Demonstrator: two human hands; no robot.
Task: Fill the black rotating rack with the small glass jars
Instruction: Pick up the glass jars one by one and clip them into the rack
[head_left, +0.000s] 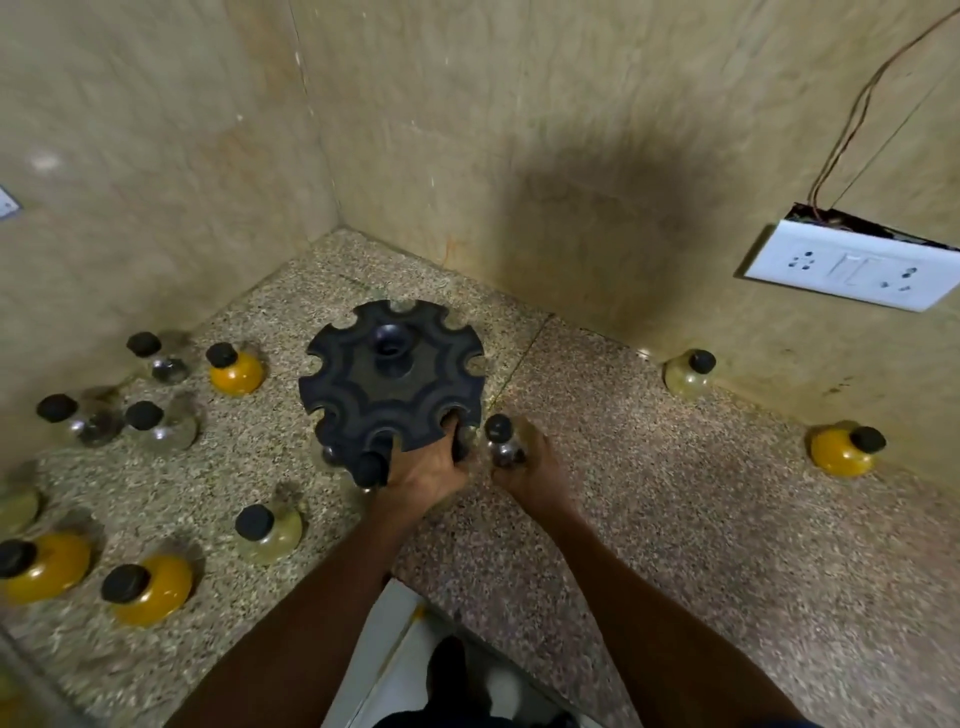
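1. There is a single view, from a wide-angle camera worn on the person's head.
2. It looks forward and steeply down onto a speckled stone counter (649, 493) set in a corner between two tiled walls (519, 130).
3. It sits close; both forearms reach in from the bottom edge.
4. Straight lines bow towards the edges.

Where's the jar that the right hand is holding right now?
In the head view, the clear jar sits in the right hand just right of the black rack, beside its near edge, which the left hand grips.
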